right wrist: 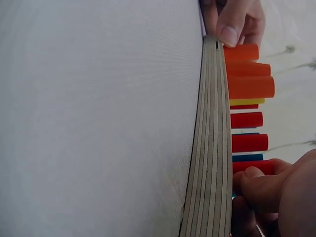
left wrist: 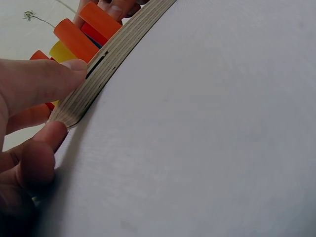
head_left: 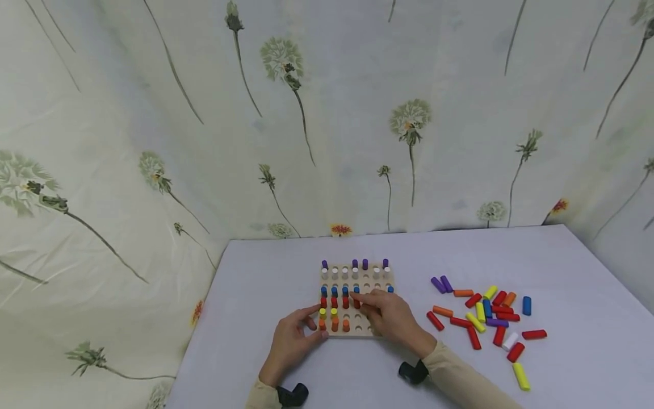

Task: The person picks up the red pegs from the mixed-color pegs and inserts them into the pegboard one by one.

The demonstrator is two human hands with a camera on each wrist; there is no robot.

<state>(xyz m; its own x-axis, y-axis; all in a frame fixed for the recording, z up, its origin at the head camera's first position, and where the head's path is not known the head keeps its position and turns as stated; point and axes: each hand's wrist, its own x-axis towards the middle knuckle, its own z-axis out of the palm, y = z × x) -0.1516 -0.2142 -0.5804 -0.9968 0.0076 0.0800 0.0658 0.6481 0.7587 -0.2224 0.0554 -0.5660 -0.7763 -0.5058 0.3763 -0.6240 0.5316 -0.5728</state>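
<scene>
A person is working with both hands at a board (right wrist: 211,123) that is lying flat on the white tabletop (head_left: 271,272). The left hand (head_left: 292,341) is gripping the board's near left corner, its thumb pressing on the near edge. The right hand (head_left: 390,315) is pinching a red peg (right wrist: 265,167) between thumb and finger; this peg is standing upright on the board, fourth from the left in its row. Across the board, from far edge to near, rows are running in order: purple pegs (head_left: 355,263), white pegs (head_left: 344,273), blue pegs (head_left: 334,292), red, yellow pegs (head_left: 334,313) and orange pegs (head_left: 335,325). Several holes are showing between them. To the right, well apart from the board, loose pegs (head_left: 502,310) of the same six colours are lying scattered, some touching or overlapping. Beige sleeves (head_left: 467,378) are covering the forearms, and a black device (head_left: 413,372) is sitting at each wrist. Behind, a backdrop (head_left: 347,142) printed with dandelions is hanging beyond the tabletop's far edge.
</scene>
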